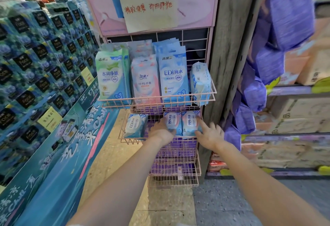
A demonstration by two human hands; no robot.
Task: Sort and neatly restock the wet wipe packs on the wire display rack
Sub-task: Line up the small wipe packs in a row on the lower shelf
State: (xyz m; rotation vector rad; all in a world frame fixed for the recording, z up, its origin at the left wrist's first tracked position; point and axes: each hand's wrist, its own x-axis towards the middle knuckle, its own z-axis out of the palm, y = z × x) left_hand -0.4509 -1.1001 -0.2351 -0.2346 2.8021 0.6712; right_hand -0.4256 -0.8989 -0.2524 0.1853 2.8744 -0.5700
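Packs marked 99.9%, two of them, sit side by side and touching at the right end of the middle basket point(132, 141) of the pink wire rack point(211, 50): left pack point(174, 121), right pack point(190, 123). Person's left hand point(161, 129) is clamped on the left pack's lower edge, fingers curled. Their right hand point(211, 134) is spread, straight fingers touching the right pack, gripping nothing. An EDI pack point(135, 125) lies at that basket's left end, apart from the pair. Above the middle basket, the top basket point(160, 99) holds a green pack point(112, 75), pink pack point(145, 81) and blue pack point(174, 79) upright, plus a sideways pack point(200, 83) at the right end. Below it is a lower basket point(175, 177). A handwritten sign point(148, 0) hangs highest.
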